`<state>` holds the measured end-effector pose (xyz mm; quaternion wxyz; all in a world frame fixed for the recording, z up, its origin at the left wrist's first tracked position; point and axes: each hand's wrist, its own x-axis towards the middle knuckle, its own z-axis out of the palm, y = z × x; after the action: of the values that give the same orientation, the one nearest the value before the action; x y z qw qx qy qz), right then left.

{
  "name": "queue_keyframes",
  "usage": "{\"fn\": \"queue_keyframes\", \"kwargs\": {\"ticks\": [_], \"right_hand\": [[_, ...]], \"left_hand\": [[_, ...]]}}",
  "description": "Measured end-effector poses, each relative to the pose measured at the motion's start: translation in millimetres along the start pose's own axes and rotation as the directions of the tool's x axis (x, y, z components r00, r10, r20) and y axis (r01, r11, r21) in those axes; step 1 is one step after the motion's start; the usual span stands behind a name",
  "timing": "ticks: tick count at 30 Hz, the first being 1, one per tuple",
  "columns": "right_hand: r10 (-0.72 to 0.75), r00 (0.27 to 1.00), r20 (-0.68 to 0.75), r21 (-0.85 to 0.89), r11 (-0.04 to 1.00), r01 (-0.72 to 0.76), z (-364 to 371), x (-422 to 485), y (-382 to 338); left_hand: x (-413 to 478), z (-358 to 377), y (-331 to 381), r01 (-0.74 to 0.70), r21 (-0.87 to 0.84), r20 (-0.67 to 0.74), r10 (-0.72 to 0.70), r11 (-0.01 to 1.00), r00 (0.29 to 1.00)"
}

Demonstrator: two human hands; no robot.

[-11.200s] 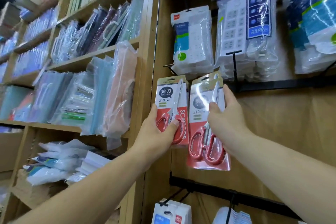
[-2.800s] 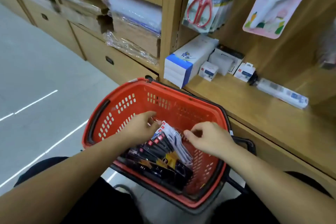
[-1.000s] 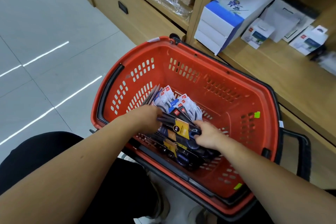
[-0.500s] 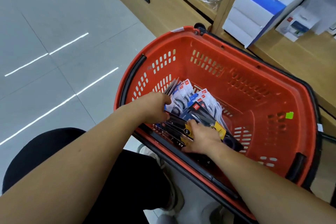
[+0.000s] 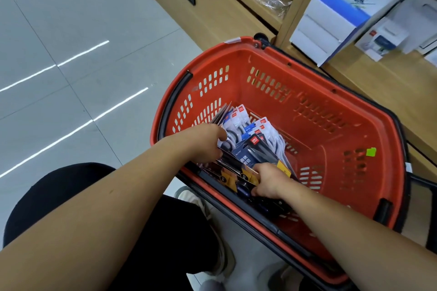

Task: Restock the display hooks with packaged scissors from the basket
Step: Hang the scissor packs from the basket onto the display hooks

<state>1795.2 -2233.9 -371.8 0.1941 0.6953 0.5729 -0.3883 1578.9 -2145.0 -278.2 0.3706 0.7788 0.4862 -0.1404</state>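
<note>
While the left hand (image 5: 208, 146) curls round the left side of the scissor packs (image 5: 254, 157), it should hold them firm so they do not fall over. The packs lean in the near-left corner of the red basket (image 5: 307, 82). The right hand (image 5: 269, 182) has its fingers curled on the dark front packs. It should pinch just one and lift it straight up.

Pale grey tiled floor (image 5: 59, 19) crossed by bright light streaks (image 5: 82, 53) — light wooden shelving (image 5: 390, 92) and drawers (image 5: 208, 16) behind.
</note>
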Motion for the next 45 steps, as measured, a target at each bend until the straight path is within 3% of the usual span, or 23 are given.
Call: {"fn": "queue_keyframes", "kwargs": {"ticks": [9, 15, 19, 20, 22, 24, 27, 31, 33, 41, 45], "right_hand": [[-0.005, 0.997, -0.073, 0.281, 0.959, 0.025, -15.0, -20.6, 26.7], [0.087, 0.977, -0.193, 0.694, 0.717, 0.073, -69.4, -44.8, 44.0], [0.063, 0.979, -0.193, 0.862, 0.487, 0.139, -86.8, -72.8, 45.8], [0.050, 0.981, -0.188, 0.904, 0.400, 0.153, -88.8, -80.3, 43.5], [0.023, 0.982, -0.185, 0.952, 0.250, 0.174, -93.8, -97.5, 35.3], [-0.017, 0.979, -0.205, 0.960, 0.189, 0.205, -96.3, -112.7, 27.8], [-0.063, 0.966, -0.251, 0.951, 0.169, 0.258, -102.2, -130.0, 25.3], [-0.035, 0.966, -0.256, 0.964, 0.059, 0.258, -125.4, -152.8, 33.4], [0.002, 0.962, -0.273, 0.960, 0.059, 0.273, -137.0, -160.2, 43.8], [0.099, 0.904, -0.417, 0.907, -0.022, 0.421, -167.0, -190.1, 74.7], [0.144, 0.819, -0.556, 0.822, -0.051, 0.567, -184.9, -209.6, 88.4]], "left_hand": [[-7.1, -3.1, 6.2, 0.000, 0.038, -0.014, 0.001, 0.999, 1.000], [-7.2, -5.1, 14.0, 0.012, 0.053, -0.111, -0.006, 0.999, 0.994], [-10.4, -6.1, 31.7, 0.047, -0.210, -0.120, -0.073, 0.976, 0.990], [-13.4, -6.0, 39.9, 0.041, -0.337, -0.082, -0.073, 0.941, 0.994], [-18.3, -4.0, 58.5, 0.038, -0.629, -0.007, -0.054, 0.777, 0.998], [-23.0, -2.4, 77.1, 0.004, -0.754, -0.021, -0.030, 0.657, 0.999], [-26.8, -2.2, 95.9, -0.055, -0.817, -0.113, -0.066, 0.574, 0.991], [-33.9, -12.4, 108.6, -0.159, -0.898, -0.171, 0.007, 0.410, 0.985], [-35.7, -15.6, 112.8, -0.192, -0.915, -0.184, 0.055, 0.354, 0.981], [-48.3, -18.1, 146.1, -0.314, -0.908, -0.269, 0.191, 0.278, 0.944], [-49.4, -27.0, 169.5, -0.346, -0.901, -0.299, 0.203, 0.261, 0.933]]}}
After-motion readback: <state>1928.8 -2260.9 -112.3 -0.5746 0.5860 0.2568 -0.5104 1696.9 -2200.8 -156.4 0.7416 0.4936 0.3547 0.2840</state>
